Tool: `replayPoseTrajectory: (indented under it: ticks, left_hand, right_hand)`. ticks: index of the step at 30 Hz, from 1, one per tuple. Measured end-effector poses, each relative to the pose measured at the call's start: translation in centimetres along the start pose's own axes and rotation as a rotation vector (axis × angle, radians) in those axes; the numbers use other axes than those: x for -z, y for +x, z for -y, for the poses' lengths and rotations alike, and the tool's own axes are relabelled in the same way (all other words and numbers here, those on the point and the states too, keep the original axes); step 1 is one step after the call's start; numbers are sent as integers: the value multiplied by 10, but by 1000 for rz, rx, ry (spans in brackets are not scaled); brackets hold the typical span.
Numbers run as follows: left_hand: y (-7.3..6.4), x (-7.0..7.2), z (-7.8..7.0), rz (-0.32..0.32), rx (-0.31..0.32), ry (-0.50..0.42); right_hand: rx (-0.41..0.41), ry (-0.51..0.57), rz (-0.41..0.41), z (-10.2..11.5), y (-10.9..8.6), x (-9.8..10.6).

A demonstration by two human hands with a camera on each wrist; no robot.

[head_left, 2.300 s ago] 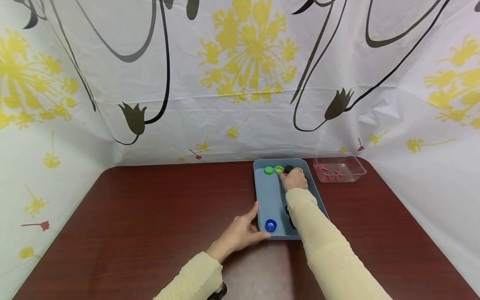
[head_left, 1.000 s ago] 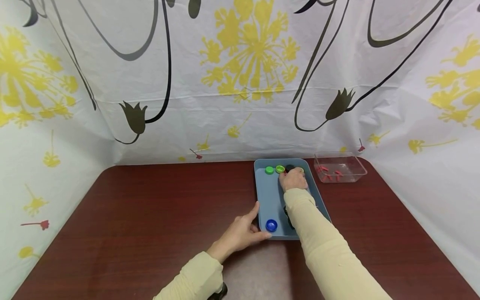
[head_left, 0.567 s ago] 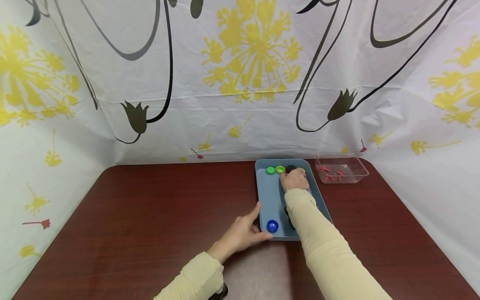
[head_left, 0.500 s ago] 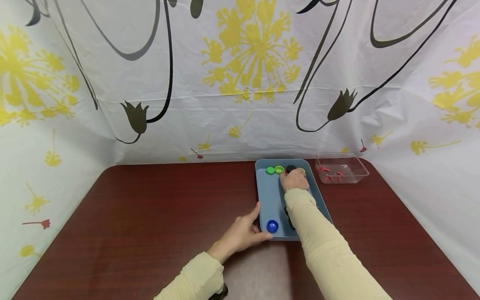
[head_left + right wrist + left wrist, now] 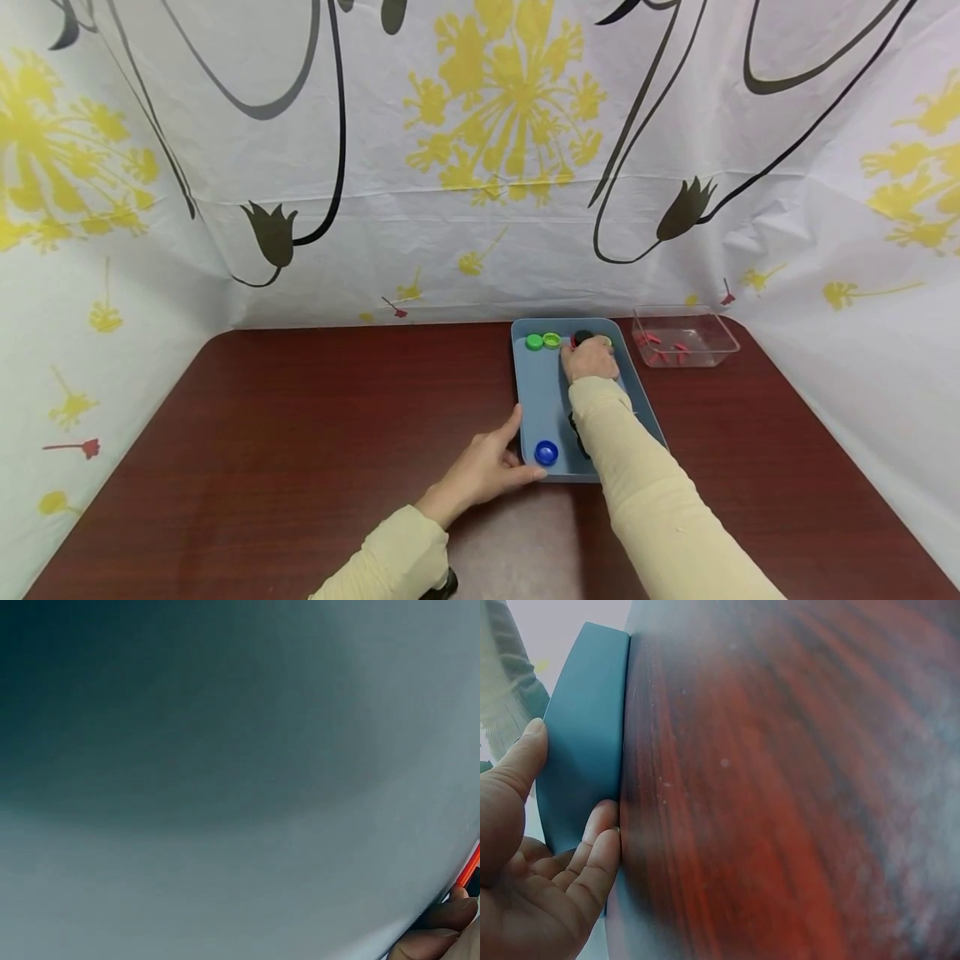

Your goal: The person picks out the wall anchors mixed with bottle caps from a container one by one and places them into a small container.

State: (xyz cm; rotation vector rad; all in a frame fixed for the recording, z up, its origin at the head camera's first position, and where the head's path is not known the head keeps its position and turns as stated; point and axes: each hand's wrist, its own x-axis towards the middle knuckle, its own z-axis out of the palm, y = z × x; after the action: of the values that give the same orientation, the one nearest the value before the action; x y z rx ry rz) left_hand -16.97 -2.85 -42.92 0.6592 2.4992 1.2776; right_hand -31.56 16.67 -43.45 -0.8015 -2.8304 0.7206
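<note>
A blue-grey tray (image 5: 542, 392) stands on the table with several bottle caps in it. My left hand (image 5: 480, 467) holds its near left corner, thumb at the near rim, index finger along the left side. At the tray's far end my right hand (image 5: 589, 358) reaches down and pinches a red cap (image 5: 471, 866), mostly hidden by the fingers. A black cap (image 5: 582, 337) shows right behind those fingers. To the left lie a green cap (image 5: 534, 342) and a yellow-green cap (image 5: 551, 341), side by side. A blue cap (image 5: 546, 452) sits near the left thumb.
A transparent box (image 5: 705, 342) with several small red pieces (image 5: 681, 348) stands right of the tray at the back. The dark red-brown table (image 5: 337, 417) extends left. A patterned white sheet (image 5: 360, 150) hangs around the back and sides.
The green and yellow-green caps have slid a little left along the tray's far end, away from the right hand. Both hands stay in nearly the same place.
</note>
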Motion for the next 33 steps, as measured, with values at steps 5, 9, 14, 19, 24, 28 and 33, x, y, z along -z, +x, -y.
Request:
replayPoseTrajectory:
  ticks: [5,9,14,19,24,28,33]
  left_hand:
    - [0,0,-1,-1,7,-3]
    - [0,0,-1,-1,9,-6]
    - [0,1,-2,-2,3,-1]
    - [0,1,-1,1,3,3]
    - [-1,1,-2,-1,9,4]
    - [-1,1,-2,-2,12,6]
    - [-1,0,-2,-3,14,9]
  right_hand:
    - [-1,-13,-1,1,2,-1]
    - [5,-17,-6,0,4,-3]
    - [14,-6,-5,0,4,-3]
    - [37,1,23,-3,1,0]
    - [55,11,28,-4,-3,5]
    - [60,32,36,-7,-5,7]
    - [85,56,58,-11,-5,8]
